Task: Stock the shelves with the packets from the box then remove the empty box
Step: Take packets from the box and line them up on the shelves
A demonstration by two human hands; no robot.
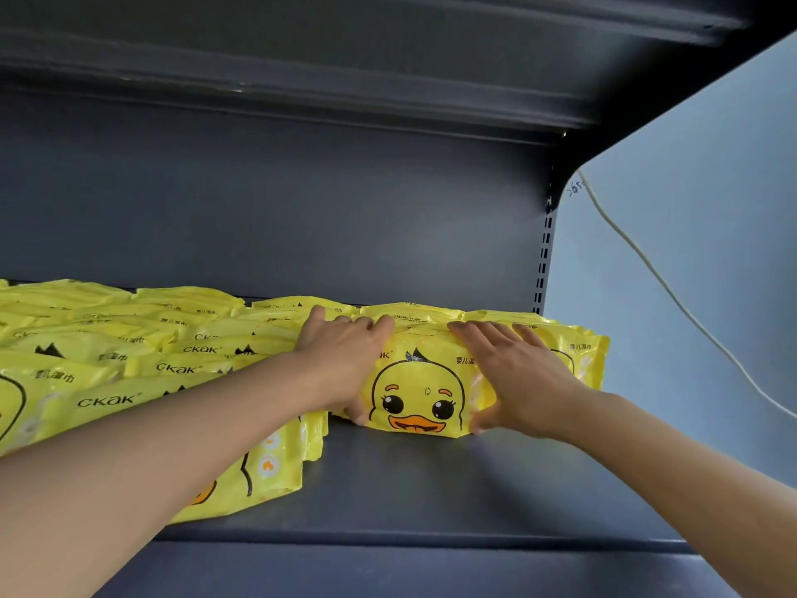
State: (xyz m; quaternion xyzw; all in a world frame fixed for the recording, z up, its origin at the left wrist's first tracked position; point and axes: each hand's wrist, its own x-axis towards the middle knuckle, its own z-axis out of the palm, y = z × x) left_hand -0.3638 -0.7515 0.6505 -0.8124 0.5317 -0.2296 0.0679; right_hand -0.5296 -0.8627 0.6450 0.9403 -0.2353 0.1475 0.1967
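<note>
Left hand [345, 351] and right hand [517, 373] both grasp one upright yellow duck-face wipes packet [416, 394] on the dark shelf [431, 481], fingers curled round its sides.

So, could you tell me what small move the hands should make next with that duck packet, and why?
Probably push the duck packet back against the row behind it, then let go: the left hand and right hand grip its sides, and it stands upright on the shelf.

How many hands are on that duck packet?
2. The left hand grips the packet's left end, thumb at its lower corner; the right hand grips its right end. The packet stands upright on the shelf.
</note>
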